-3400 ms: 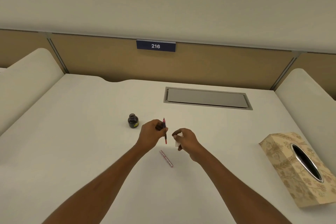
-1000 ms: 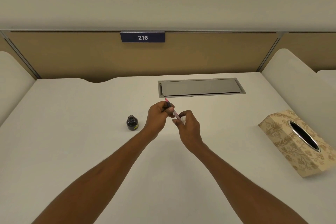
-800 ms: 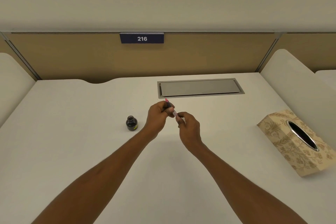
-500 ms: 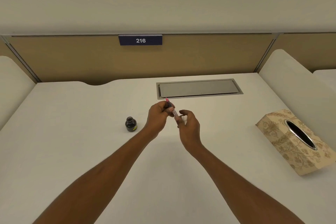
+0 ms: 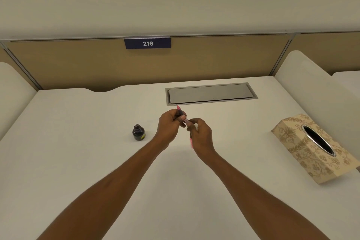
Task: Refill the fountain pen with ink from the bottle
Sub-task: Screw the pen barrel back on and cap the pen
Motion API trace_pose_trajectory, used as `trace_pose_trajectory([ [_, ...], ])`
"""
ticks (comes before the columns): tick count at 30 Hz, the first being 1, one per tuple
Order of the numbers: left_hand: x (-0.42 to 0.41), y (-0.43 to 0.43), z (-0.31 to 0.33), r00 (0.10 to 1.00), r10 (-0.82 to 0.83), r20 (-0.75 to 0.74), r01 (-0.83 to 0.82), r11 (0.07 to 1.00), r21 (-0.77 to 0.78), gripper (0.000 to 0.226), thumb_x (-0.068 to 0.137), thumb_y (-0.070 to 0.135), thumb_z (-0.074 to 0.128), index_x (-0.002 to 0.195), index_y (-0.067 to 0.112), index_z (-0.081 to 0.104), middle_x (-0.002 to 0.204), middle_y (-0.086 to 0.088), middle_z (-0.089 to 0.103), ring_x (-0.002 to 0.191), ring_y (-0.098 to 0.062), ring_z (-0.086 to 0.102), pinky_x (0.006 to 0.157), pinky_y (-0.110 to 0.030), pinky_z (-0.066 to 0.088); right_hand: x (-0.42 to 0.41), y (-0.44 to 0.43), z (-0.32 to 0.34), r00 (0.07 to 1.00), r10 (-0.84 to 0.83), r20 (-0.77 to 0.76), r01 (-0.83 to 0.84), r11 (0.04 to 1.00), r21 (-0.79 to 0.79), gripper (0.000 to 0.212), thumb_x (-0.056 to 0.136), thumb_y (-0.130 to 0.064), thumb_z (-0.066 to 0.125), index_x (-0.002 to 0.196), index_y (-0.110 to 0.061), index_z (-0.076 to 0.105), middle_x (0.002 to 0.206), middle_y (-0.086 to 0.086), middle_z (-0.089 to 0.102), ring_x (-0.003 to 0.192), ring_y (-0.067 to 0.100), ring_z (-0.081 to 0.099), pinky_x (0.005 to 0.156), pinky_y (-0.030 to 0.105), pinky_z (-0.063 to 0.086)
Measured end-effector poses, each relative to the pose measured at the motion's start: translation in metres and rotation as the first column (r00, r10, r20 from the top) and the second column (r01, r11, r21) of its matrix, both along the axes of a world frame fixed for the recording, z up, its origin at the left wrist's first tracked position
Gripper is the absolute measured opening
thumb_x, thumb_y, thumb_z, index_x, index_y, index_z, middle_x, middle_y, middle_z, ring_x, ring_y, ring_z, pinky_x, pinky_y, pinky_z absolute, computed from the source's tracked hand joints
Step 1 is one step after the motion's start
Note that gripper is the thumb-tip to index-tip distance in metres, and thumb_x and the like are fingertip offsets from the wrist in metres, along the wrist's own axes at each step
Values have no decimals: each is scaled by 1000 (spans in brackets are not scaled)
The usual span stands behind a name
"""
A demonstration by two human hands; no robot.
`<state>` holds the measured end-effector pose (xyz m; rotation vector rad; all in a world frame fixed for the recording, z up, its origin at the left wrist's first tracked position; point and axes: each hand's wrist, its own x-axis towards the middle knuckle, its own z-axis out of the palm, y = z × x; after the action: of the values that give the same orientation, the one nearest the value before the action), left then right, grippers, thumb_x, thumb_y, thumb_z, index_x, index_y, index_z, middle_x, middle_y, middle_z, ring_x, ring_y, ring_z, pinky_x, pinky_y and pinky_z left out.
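Observation:
Above the middle of the white desk (image 5: 78, 161), my left hand (image 5: 168, 124) grips the front section of a pink fountain pen (image 5: 182, 116), its tip pointing up and away. My right hand (image 5: 200, 134) pinches the pink barrel end of the same pen with thumb and fingers; a pink sliver shows below the palm. The two hands almost touch. A small dark ink bottle (image 5: 138, 132) with a yellow label stands open on the desk, to the left of my left hand and apart from it. Its cap is not visible.
A patterned beige tissue box (image 5: 315, 148) lies at the right side. A grey metal cable flap (image 5: 210, 94) is set into the desk behind my hands. Tan partition with a "216" plate (image 5: 147, 43) closes the back; white side dividers flank the desk.
The pink barrel that lay on the desk 3.4 s ago is now in my right hand at the pen. In the last second the hands stayed nearly still, the right-hand fingers shifting on the barrel.

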<state>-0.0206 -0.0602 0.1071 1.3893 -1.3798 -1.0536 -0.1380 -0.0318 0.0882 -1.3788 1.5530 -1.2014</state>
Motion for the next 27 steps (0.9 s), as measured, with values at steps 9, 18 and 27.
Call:
trace_pose_trajectory([
  [9,-3,2,3,1000,-27,-2,27,1000,-12,11,90,7,54,91,9,64,79,-5,69,70,-18,65,69,-28,51,-2,0,-3,999,-16,38,17,1000,-20,24,96,-21,49,80,-10,64,68,3,62,55,15,52,54,26,44],
  [18,-2,0,2,1000,-8,-21,8,1000,-3,12,89,6,55,90,13,66,82,-2,69,78,-19,65,76,-31,53,-2,-2,3,999,-24,-23,25,998,50,18,83,-25,69,89,-13,56,78,-3,59,69,15,53,59,24,43],
  [27,-2,-1,6,999,-2,-42,2,1000,-5,11,90,6,56,92,10,66,80,0,67,77,-15,63,73,-24,51,0,-2,1,999,-10,31,8,998,57,30,83,-31,67,104,-13,57,90,-4,60,77,14,54,67,25,44],
])
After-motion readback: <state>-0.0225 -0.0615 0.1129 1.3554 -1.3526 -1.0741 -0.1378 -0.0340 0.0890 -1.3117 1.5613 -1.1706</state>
